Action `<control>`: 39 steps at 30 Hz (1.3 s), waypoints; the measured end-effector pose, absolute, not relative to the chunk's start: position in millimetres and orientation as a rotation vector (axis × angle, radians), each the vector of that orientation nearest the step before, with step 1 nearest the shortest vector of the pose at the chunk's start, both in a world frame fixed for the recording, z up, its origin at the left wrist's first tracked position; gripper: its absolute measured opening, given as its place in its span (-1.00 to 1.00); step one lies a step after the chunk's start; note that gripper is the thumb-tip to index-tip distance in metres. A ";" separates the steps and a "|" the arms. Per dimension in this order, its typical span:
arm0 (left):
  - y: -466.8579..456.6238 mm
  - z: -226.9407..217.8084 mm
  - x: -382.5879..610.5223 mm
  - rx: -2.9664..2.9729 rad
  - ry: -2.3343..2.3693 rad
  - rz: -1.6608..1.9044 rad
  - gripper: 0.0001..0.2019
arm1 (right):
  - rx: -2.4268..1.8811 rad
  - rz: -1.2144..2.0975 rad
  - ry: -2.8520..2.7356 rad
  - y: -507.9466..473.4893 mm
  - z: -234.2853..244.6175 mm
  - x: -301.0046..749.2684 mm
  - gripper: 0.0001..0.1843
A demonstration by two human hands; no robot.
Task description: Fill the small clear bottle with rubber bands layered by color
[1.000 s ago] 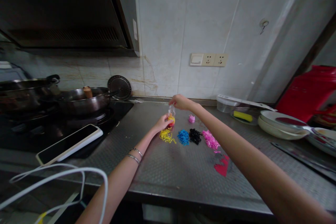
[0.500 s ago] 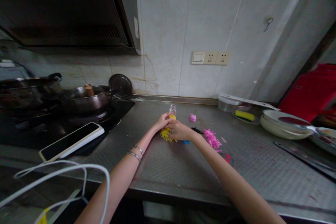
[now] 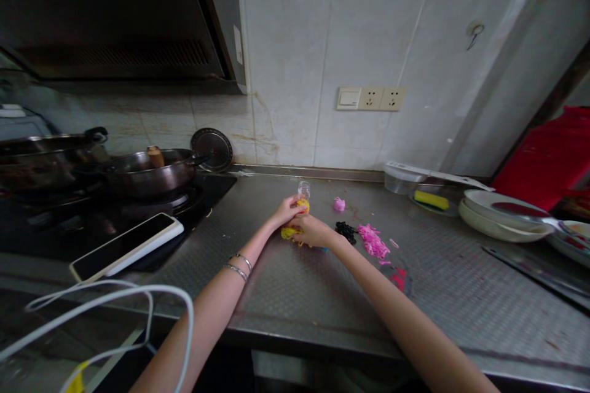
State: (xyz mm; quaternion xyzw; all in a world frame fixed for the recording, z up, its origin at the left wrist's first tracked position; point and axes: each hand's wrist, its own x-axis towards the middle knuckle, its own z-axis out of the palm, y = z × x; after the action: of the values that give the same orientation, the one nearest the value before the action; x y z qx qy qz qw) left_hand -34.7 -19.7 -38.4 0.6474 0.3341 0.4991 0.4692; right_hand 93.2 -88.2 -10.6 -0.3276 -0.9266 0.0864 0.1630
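Note:
My left hand (image 3: 284,210) grips a small clear plastic bottle (image 3: 303,191) low down, near a yellow wad inside its lower part. My right hand (image 3: 313,231) lies just below the bottle, its fingers at the bottle's base and above a pile of yellow rubber bands (image 3: 289,233). Its grip is hard to make out. Black rubber bands (image 3: 345,231) lie just beyond those fingers, with pink rubber bands (image 3: 373,241) further right. A small pink bundle (image 3: 339,204) sits beyond them. Blue bands are almost hidden under my right hand.
Everything lies on a steel checker-plate counter (image 3: 286,295). To the left, a phone in a white case (image 3: 126,247) rests on a black hob (image 3: 46,233) beside a dark pan (image 3: 147,175). White plates (image 3: 502,218), a yellow sponge (image 3: 431,200) and a plastic tub (image 3: 401,178) stand at the right.
Since a second ago, my right hand has come down from the bottle's top to its base, covering the blue bands. The bottle now stands in my left hand, and the view has shifted slightly.

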 end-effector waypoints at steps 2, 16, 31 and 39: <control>-20.9 -37.1 -34.7 1.590 0.832 1.223 -0.54 | -0.921 0.291 -2.635 -87.9 -10.7 94.4 -0.69; -16.6 -40.3 -35.9 1.683 0.831 1.211 -0.59 | -0.937 0.463 -2.386 -92.3 4.4 110.1 -0.79; -35.3 -24.2 -35.0 1.746 0.876 1.201 -0.65 | -1.022 0.489 -2.191 -58.4 81.0 143.8 -0.75; -25.8 -34.2 -36.5 1.705 0.880 1.219 -0.59 | -1.191 0.472 -2.195 -28.4 108.6 136.4 -0.75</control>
State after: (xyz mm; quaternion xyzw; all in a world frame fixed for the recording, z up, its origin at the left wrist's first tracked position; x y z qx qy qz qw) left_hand -36.5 -25.8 -34.2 0.6805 0.3511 0.4865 0.4206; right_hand 136.4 -28.4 108.6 -0.4476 -0.8251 0.1776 0.2956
